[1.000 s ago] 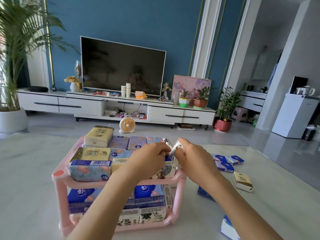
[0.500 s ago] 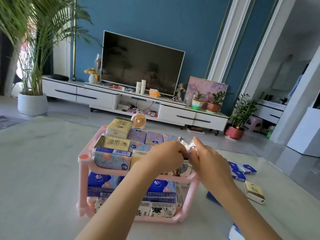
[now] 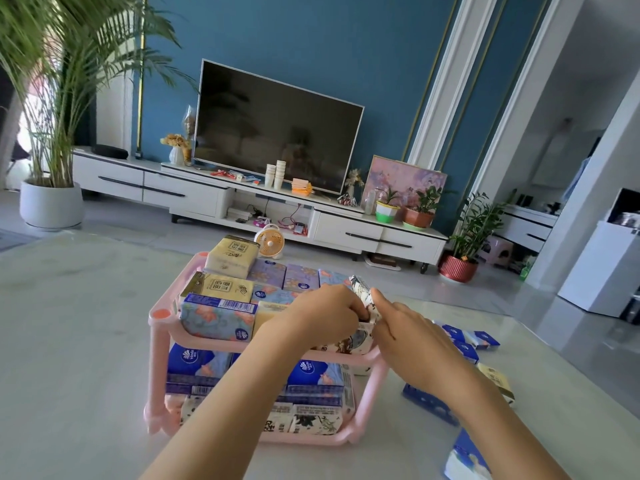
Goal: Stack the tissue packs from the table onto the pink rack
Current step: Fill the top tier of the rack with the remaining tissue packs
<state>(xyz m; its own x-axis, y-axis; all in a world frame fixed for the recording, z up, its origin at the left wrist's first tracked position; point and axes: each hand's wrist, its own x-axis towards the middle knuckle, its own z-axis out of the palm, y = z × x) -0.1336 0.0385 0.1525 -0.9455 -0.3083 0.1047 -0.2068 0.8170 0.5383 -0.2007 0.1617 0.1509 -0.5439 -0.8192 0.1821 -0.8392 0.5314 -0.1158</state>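
Left hand (image 3: 322, 315), right hand (image 3: 407, 332) both pinch patterned tissue pack (image 3: 361, 289) between them; long axis near upright, at pink rack (image 3: 158, 344) top tier's near right corner.

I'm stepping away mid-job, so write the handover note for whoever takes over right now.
Hands: left hand and right hand both grip one white patterned pack at the top shelf's near right corner.
Done: both shelves of the pink rack hold many packs.
Left: seat this pack, then stack the loose packs lying on the table right of the rack.
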